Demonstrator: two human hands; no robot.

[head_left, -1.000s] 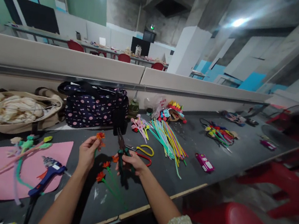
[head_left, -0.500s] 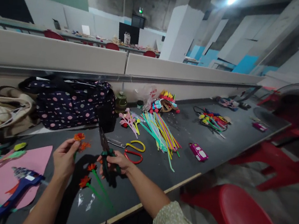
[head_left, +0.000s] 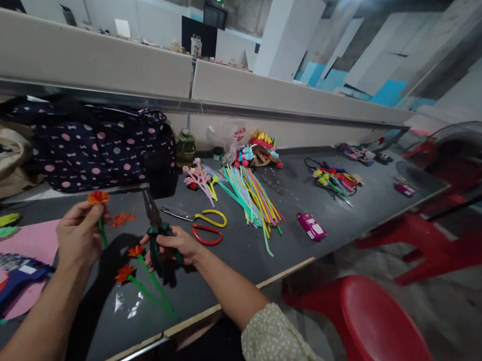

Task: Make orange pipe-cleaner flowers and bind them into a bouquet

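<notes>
Pinched in my left hand is an orange pipe-cleaner flower with a green stem hanging below the fingers. My right hand is wrapped round the dark green handles of a pair of pliers, jaws pointing up and away. Small orange pieces lie on the table between the hands. Two finished-looking orange flowers with green stems rest below the pliers. Scissors with yellow and red handles lie just beyond my right hand.
A blue glue gun lies on pink paper at left. Behind stand a dotted dark bag and a green jar. Coloured pipe cleaners and a purple packet lie to the right. Red stools stand beside the table.
The view has shifted, with table things now higher and further left. My left hand has moved away from the pliers with the flower, whose stem now shows more. The pliers stay in my right hand.
</notes>
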